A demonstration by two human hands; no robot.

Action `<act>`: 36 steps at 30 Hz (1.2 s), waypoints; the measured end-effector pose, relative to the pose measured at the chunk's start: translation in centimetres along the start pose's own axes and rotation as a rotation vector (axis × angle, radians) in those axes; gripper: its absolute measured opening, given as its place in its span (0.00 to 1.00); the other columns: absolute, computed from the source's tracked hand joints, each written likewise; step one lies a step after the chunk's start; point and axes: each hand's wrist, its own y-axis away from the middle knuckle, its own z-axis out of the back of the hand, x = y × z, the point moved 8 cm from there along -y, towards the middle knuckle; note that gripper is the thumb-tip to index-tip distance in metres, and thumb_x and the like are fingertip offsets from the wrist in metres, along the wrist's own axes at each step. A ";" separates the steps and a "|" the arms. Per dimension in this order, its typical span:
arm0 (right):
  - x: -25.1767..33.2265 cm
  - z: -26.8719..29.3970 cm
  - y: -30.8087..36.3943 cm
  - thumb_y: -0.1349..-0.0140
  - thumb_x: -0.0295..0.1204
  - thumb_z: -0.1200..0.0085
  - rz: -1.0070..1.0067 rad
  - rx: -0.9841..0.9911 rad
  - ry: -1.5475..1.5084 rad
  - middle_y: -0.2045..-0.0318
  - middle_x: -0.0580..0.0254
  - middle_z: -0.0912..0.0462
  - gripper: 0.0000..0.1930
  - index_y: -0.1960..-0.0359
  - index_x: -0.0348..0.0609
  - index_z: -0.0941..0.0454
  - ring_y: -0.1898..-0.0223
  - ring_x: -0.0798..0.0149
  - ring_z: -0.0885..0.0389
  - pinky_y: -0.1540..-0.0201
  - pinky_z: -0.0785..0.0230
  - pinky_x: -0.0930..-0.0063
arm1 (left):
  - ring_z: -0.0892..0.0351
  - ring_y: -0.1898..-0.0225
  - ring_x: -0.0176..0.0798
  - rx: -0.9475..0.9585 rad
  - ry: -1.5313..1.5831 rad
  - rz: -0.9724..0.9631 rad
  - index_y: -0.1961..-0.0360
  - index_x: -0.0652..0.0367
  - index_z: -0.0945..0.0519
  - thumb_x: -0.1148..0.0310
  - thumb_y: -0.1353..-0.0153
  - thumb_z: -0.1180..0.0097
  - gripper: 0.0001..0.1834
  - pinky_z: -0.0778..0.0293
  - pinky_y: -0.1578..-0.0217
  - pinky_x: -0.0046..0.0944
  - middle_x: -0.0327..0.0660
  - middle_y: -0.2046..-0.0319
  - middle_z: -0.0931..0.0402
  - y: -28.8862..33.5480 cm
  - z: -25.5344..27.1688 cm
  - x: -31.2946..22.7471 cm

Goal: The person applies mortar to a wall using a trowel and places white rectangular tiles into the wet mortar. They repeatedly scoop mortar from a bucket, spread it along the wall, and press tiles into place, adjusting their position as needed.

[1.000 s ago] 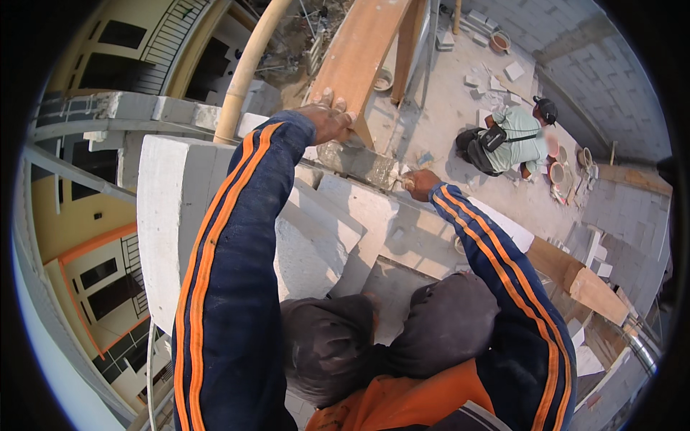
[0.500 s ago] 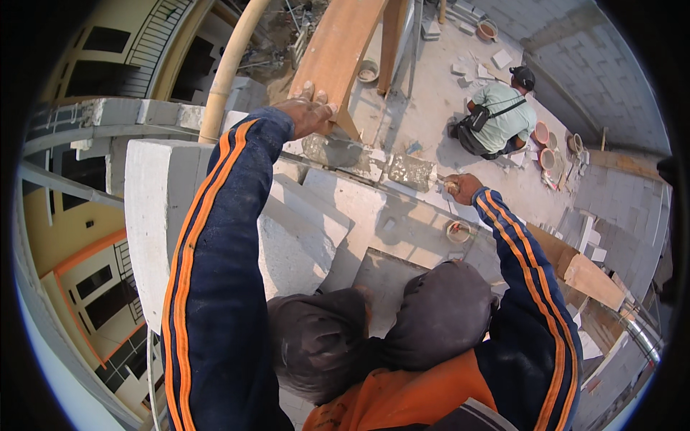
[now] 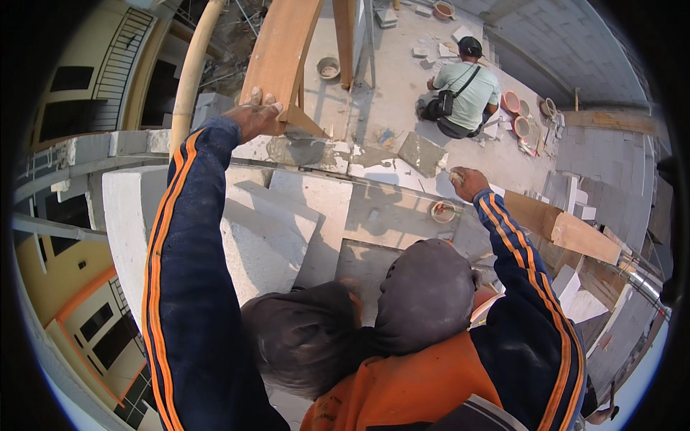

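In my right hand (image 3: pixel 468 184) is the handle of a trowel, the fingers closed round it. The trowel's broad grey blade (image 3: pixel 422 154), smeared with mortar, points up and left, tilted, over the far side of the low wall. Patchy wet mortar (image 3: pixel 296 151) lies along the wall top to its left. My left hand (image 3: pixel 253 118) grips the lower end of a brown wooden board (image 3: pixel 282 54), fingertips on its face; the thumb is hidden. Just below that arm, large pale blocks (image 3: pixel 269 230) stand against the wall.
A co-worker (image 3: pixel 463 90) crouches on the floor beyond the wall, beside several buckets (image 3: pixel 511 103). A bamboo pole (image 3: pixel 192 79) rises left of the board. A small bucket (image 3: pixel 443 211) sits near my knees (image 3: pixel 428 287). Planks (image 3: pixel 586 233) lie at right.
The view has shifted, so the scene sits farther left and higher. My right hand has drawn the trowel rightward along the wall, and its blade has turned. My left hand stays on the board.
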 end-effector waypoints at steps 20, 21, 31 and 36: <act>-6.4 11.4 64.1 0.39 0.36 0.44 -1.228 -0.211 -0.775 0.80 0.64 0.19 0.13 0.65 0.37 0.16 0.81 0.71 0.24 0.79 0.30 0.74 | 0.48 0.26 0.58 0.123 -0.371 -0.259 0.27 0.67 0.46 0.52 0.27 0.58 0.36 0.48 0.29 0.43 0.67 0.30 0.46 -7.4 0.0 8.1; -5.8 10.6 65.8 0.40 0.36 0.44 -1.266 -0.141 -0.782 0.79 0.62 0.18 0.14 0.63 0.37 0.15 0.80 0.69 0.22 0.78 0.27 0.74 | 0.43 0.28 0.55 0.253 -0.160 -0.259 0.27 0.68 0.46 0.52 0.27 0.56 0.37 0.47 0.30 0.41 0.64 0.32 0.39 -7.5 -0.1 8.4; -6.7 -9.5 56.1 0.47 0.36 0.44 -1.341 0.142 -0.089 0.60 0.49 0.13 0.13 0.62 0.55 0.11 0.55 0.45 0.15 0.46 0.23 0.57 | 0.54 0.24 0.55 0.070 -0.263 -0.184 0.27 0.67 0.47 0.50 0.31 0.51 0.41 0.53 0.28 0.40 0.64 0.27 0.51 -6.0 0.5 7.7; -6.7 -12.6 57.0 0.49 0.42 0.36 -1.310 0.041 -0.372 0.59 0.49 0.13 0.17 0.58 0.52 0.12 0.54 0.48 0.14 0.48 0.23 0.61 | 0.48 0.25 0.51 -0.087 -0.009 -0.151 0.26 0.63 0.44 0.49 0.30 0.49 0.40 0.52 0.28 0.42 0.57 0.27 0.46 -2.1 1.8 10.7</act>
